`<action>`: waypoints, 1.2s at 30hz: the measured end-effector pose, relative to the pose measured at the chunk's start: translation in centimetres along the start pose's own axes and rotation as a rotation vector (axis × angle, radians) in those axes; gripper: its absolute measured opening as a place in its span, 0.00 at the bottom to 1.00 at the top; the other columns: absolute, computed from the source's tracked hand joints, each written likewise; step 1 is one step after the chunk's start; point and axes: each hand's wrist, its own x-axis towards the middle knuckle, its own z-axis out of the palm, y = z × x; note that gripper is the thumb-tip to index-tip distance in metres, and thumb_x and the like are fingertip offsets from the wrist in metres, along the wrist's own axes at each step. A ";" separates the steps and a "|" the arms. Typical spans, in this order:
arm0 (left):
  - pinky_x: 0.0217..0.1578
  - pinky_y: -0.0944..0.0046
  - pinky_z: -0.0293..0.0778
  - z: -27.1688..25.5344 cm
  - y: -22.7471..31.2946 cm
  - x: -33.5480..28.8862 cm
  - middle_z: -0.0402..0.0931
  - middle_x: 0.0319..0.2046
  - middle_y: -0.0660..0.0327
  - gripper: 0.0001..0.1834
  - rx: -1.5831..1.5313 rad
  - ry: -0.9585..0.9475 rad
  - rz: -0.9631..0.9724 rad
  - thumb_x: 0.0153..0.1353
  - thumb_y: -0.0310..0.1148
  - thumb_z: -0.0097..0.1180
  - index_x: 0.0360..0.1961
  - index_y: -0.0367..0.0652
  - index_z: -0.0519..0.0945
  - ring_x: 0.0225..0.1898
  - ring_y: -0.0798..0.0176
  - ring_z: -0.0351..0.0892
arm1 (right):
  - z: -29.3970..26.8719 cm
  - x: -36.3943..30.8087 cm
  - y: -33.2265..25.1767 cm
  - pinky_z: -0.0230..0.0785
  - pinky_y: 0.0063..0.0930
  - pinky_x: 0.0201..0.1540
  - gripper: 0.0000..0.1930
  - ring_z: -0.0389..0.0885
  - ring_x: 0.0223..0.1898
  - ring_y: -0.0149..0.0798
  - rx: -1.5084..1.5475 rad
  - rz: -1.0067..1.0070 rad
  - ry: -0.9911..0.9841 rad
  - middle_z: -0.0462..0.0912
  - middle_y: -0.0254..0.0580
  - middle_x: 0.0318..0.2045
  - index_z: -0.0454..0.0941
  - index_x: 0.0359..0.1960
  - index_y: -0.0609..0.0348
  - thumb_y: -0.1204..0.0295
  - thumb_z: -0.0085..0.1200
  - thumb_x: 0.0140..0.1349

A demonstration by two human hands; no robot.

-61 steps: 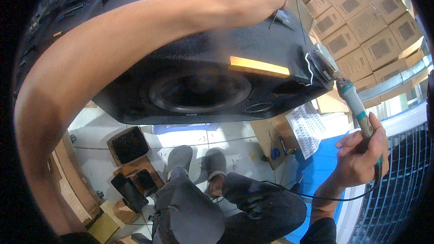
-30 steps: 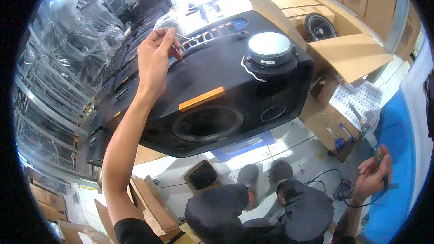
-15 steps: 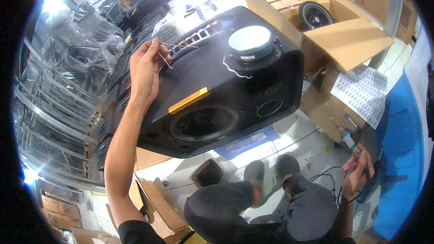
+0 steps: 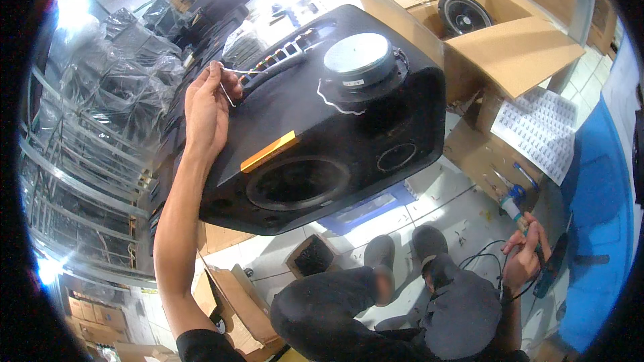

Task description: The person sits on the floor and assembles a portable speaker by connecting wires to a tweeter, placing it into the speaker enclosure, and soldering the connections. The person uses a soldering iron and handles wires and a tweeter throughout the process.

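Note:
At the upper left, my left hand [image 4: 206, 114] is closed, pinching a thin whitish wire [image 4: 233, 70] whose ends stick out past the fingers. It is beside the top left edge of a large black speaker cabinet [image 4: 369, 131], close to a row of small components [image 4: 278, 57]. On the cabinet stands a round speaker driver [image 4: 359, 53], magnet up, with a pale wire looping from its side. A gold-yellow strip [image 4: 268, 152] lies along the front edge. At the lower right, my right hand [image 4: 523, 261] is wrapped round a soldering iron [image 4: 512, 208] with a pale and teal handle.
An open cardboard box [image 4: 516, 53] holds another speaker driver [image 4: 464, 15]. A printed sheet [image 4: 535, 133] and blue-handled tools [image 4: 526, 174] lie on cardboard at right. A black cable [image 4: 479, 255] hangs by my right hand. Plastic-wrapped goods [image 4: 127, 87] are stacked at left.
The view has shifted slightly, so the cabinet appears a little farther left. My left hand, still pinching the wire, also appears farther left. My right hand still grips the soldering iron.

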 end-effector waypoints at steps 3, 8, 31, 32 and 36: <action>0.36 0.65 0.71 0.0 0.1 0.0 0.77 0.29 0.61 0.15 -0.001 -0.020 0.005 0.77 0.39 0.49 0.38 0.38 0.77 0.30 0.67 0.74 | -0.1 0.0 0.0 0.64 0.25 0.23 0.21 0.68 0.15 0.32 -0.051 0.007 -0.019 0.74 0.42 0.15 0.78 0.51 0.72 0.61 0.45 0.76; 0.36 0.65 0.70 0.1 0.1 0.0 0.76 0.29 0.61 0.14 0.011 -0.005 -0.004 0.77 0.39 0.48 0.38 0.39 0.76 0.30 0.68 0.73 | 0.0 -0.2 -0.2 0.62 0.24 0.20 0.20 0.69 0.14 0.31 -0.053 0.002 -0.006 0.74 0.40 0.15 0.80 0.50 0.72 0.62 0.45 0.76; 0.35 0.67 0.69 0.0 0.1 0.1 0.74 0.28 0.62 0.13 0.046 -0.035 0.004 0.78 0.39 0.47 0.39 0.40 0.75 0.30 0.68 0.72 | 0.2 -0.5 -0.8 0.63 0.23 0.18 0.20 0.72 0.14 0.32 -0.123 0.054 -0.002 0.76 0.41 0.17 0.81 0.48 0.71 0.63 0.45 0.76; 0.35 0.67 0.69 0.0 0.1 0.1 0.74 0.28 0.63 0.13 0.044 -0.053 0.003 0.78 0.39 0.48 0.39 0.41 0.75 0.30 0.69 0.72 | 0.2 -0.5 -0.8 0.63 0.23 0.18 0.20 0.72 0.14 0.32 -0.119 0.047 -0.007 0.77 0.41 0.17 0.81 0.48 0.71 0.63 0.45 0.76; 0.35 0.67 0.69 0.2 0.2 0.0 0.74 0.28 0.63 0.13 0.062 -0.023 0.003 0.77 0.39 0.48 0.38 0.41 0.75 0.30 0.69 0.72 | 0.1 -0.5 -0.6 0.62 0.23 0.18 0.20 0.72 0.14 0.31 -0.122 0.029 -0.010 0.77 0.41 0.17 0.81 0.48 0.72 0.64 0.45 0.76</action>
